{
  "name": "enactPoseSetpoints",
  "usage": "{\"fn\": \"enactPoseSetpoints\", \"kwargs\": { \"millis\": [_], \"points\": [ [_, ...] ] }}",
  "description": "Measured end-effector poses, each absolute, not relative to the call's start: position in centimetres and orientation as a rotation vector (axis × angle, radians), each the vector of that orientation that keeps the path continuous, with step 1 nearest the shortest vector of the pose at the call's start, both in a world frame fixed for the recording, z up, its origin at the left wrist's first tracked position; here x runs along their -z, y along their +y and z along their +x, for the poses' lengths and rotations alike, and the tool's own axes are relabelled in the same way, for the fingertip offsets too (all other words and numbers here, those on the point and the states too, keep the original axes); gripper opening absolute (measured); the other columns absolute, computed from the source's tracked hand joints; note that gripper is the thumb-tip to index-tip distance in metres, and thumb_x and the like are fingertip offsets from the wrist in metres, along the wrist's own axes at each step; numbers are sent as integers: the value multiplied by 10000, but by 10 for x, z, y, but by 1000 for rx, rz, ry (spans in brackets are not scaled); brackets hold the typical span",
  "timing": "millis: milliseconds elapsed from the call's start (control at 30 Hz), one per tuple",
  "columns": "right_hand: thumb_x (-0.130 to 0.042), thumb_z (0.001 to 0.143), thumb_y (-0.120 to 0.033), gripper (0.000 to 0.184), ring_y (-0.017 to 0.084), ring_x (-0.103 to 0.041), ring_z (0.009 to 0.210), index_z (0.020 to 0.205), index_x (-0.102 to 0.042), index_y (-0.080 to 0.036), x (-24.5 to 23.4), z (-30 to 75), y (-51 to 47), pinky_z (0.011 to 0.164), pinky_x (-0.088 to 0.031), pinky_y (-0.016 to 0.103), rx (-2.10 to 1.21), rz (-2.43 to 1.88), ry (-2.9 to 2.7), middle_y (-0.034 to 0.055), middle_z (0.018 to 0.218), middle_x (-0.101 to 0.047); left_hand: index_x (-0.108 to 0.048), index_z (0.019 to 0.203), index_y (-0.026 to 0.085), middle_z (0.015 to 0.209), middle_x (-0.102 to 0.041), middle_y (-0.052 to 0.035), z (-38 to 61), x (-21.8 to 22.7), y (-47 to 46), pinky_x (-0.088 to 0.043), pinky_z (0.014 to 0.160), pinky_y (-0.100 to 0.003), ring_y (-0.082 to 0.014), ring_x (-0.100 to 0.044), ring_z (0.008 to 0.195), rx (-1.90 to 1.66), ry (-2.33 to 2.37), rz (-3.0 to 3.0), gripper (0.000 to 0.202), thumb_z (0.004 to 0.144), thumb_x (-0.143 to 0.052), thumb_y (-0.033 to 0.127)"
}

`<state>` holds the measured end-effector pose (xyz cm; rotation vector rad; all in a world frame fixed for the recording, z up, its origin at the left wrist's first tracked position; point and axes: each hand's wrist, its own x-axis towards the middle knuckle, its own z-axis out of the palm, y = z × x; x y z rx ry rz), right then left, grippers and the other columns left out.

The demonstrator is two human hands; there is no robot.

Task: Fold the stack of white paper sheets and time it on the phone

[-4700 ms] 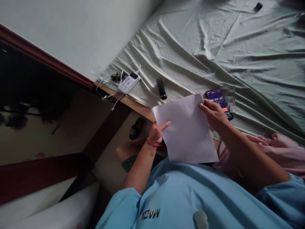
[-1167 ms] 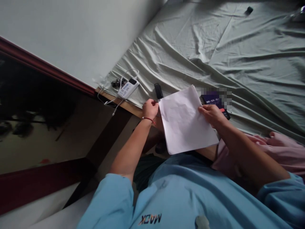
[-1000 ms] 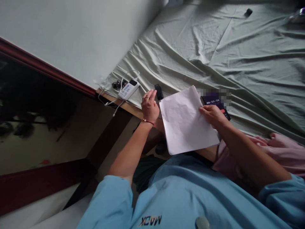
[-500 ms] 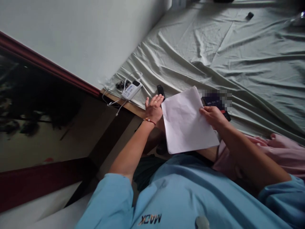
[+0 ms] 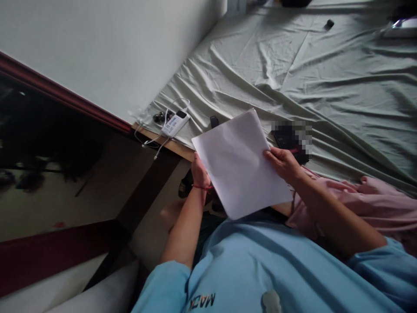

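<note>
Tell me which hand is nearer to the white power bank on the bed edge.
Left. The left hand grips the paper sheet's left edge, just below and right of the power bank. The right hand holds the sheet's right edge, farther away, beside the phone.

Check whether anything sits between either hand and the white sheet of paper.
Nothing visible does. The right hand grips the sheet of paper at its right edge; the left hand meets its left edge, fingers hidden behind it.
</note>
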<state>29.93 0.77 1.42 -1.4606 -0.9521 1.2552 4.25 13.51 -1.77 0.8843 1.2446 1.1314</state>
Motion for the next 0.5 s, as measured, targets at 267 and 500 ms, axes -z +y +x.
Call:
{"fn": "enactPoseSetpoints", "kwargs": {
  "millis": [267, 500],
  "points": [
    [-567, 867, -685, 488, 116, -437, 527, 874, -612, -200, 20, 294, 17, 469, -347, 239, -1147, -1425, -994, 3, 678, -544, -547, 759, 183, 678, -518, -11, 38, 46, 137, -360, 531, -245, -121, -457, 582, -1094, 1291, 1339, 559, 867, -567, 731],
    [-483, 941, -565, 423, 116, -392, 522, 733, -562, -205, 19, 298, 14, 500, -320, 257, -806, -1646, -1264, -17, 584, -459, -431, 694, 197, 612, -429, 9, 44, 48, 133, -265, 589, -286, -127, -382, 579, -1022, 1576, 1810, 392, 1032, -450, 395]
  ]
}}
